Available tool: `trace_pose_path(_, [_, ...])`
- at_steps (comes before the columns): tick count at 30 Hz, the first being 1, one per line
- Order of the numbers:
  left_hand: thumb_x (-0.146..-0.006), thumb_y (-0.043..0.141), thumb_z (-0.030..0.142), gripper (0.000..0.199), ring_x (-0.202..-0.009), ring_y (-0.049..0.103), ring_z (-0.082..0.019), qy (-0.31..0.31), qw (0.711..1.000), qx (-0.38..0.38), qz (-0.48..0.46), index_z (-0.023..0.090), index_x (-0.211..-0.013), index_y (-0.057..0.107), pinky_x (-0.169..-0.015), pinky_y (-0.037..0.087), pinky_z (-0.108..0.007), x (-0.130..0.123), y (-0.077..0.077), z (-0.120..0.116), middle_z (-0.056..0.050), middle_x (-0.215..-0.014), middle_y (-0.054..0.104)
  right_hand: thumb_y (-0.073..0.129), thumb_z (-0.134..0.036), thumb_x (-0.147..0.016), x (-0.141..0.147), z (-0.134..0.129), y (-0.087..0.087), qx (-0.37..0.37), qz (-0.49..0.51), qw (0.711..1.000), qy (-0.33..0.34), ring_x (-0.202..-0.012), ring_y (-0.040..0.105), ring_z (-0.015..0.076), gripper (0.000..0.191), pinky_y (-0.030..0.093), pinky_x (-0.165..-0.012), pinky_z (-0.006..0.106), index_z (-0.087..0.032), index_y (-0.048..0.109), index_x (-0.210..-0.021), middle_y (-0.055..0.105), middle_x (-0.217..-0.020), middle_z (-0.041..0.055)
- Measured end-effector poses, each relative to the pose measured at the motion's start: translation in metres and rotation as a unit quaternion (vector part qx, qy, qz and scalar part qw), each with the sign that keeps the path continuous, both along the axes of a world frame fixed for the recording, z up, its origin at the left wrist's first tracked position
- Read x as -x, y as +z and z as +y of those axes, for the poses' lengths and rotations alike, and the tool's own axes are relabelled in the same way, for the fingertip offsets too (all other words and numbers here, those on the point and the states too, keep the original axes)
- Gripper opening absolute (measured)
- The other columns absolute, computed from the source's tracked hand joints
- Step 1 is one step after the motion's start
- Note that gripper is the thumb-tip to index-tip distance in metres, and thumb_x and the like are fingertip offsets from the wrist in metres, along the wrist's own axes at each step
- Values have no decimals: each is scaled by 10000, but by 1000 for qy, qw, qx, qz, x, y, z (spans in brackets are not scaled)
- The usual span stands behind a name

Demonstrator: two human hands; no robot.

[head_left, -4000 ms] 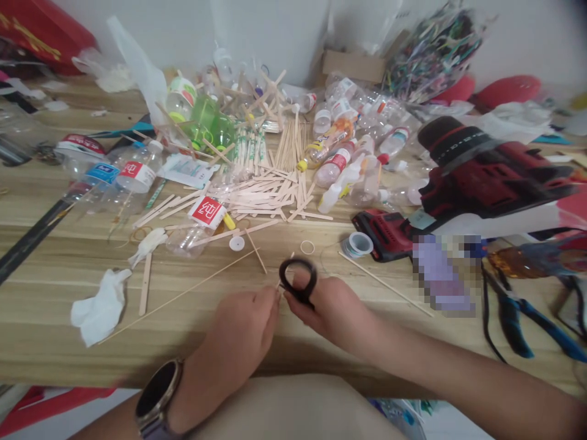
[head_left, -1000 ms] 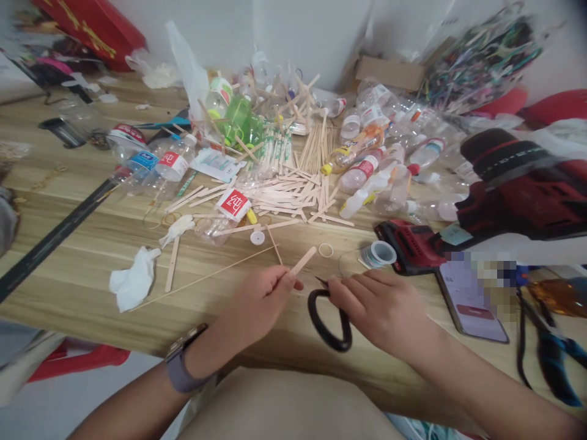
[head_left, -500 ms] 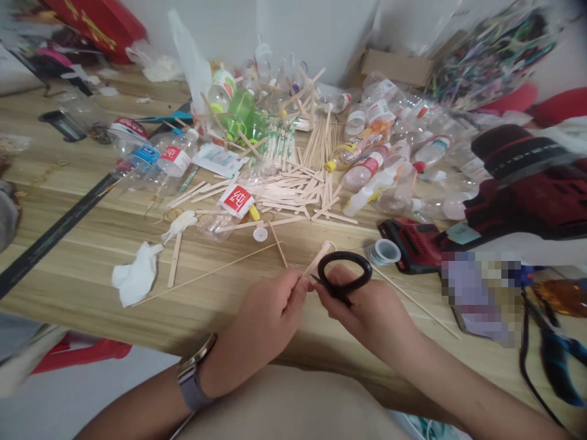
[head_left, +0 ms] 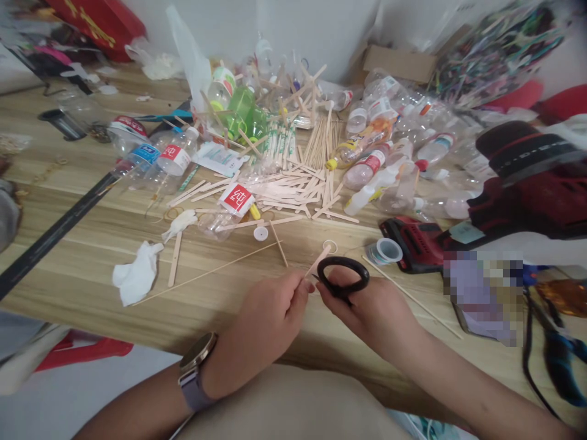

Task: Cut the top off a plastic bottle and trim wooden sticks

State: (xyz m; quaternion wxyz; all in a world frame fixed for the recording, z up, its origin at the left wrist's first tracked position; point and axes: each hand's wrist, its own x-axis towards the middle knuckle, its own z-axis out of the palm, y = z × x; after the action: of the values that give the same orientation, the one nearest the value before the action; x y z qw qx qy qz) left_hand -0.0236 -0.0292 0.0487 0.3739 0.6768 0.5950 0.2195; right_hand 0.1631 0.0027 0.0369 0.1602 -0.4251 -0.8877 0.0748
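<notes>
My left hand point(head_left: 279, 311), with a watch on its wrist, pinches a wooden craft stick point(head_left: 317, 261) that points up and away to the right. My right hand point(head_left: 367, 305) is closed round black-handled scissors point(head_left: 343, 276). The scissors' tip is close to the stick, beside my left thumb; most of the blades is hidden by my right hand. Just beyond the stick lies a small white ring point(head_left: 329, 246). A thin skewer point(head_left: 277, 244) and a white bottle cap point(head_left: 260, 233) rest on the wooden table point(head_left: 220, 263) ahead of my left hand.
A heap of craft sticks point(head_left: 293, 192) and several plastic bottles point(head_left: 371, 162) fill the back. On the right are a red and black power tool point(head_left: 527, 189), a small clear cup point(head_left: 385, 251) and pliers point(head_left: 557, 360). A crumpled tissue point(head_left: 137, 273) and a dark bar point(head_left: 59, 229) lie left.
Both hands stay almost in place. The scissors and right hand have shifted very slightly, and the craft stick is still in my left hand.
</notes>
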Motion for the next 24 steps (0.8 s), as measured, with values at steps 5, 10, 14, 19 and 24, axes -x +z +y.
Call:
trace_pose_path(5, [-989, 313, 328, 352, -655, 581, -180, -8, 1000, 7, 12, 191, -830, 595, -597, 365, -293, 0, 0, 0, -36, -730, 658, 361, -349, -1032, 0, 1, 0, -38, -18, 999, 18, -427, 588, 171, 351, 299, -440, 279, -174, 624, -878, 647, -551, 12])
trace_pose_path(10, [-983, 345, 271, 322, -666, 594, -181, -44, 998, -15, 40, 185, -817, 608, -605, 403, -293, 1, 3, 4, -43, -744, 671, 303, -182, -1019, 0, 6, 10, -135, -58, 985, 91, -361, 500, 149, 361, 257, -438, 300, -183, 579, -787, 544, -450, -26])
trace_pose_path(14, [-967, 361, 208, 282, -760, 642, -192, -105, 992, -40, 57, 189, -877, 628, -689, 460, -302, 2, 4, 5, -52, -830, 709, 332, -12, -922, -5, 10, 16, -131, -90, 973, 169, -416, 515, 140, 326, 294, -483, 297, -193, 530, -737, 561, -515, -19])
trace_pose_path(19, [-991, 297, 219, 339, -619, 602, -206, -132, 962, -135, 198, 174, -841, 598, -578, 422, -321, -3, -7, 0, -66, -693, 665, 413, -248, -978, -3, 3, 11, 43, 43, 997, 52, -433, 548, 156, 235, 303, -445, 276, -212, 523, -774, 608, -542, -1])
trace_pose_path(24, [-949, 340, 125, 263, -612, 593, -201, -164, 926, -206, 269, 174, -858, 582, -556, 419, -316, -5, -13, -3, -56, -679, 639, 450, -346, -950, 13, -8, 12, 324, 207, 920, -76, -383, 544, 132, 325, 384, -432, 228, -251, 401, -643, 575, -430, -48])
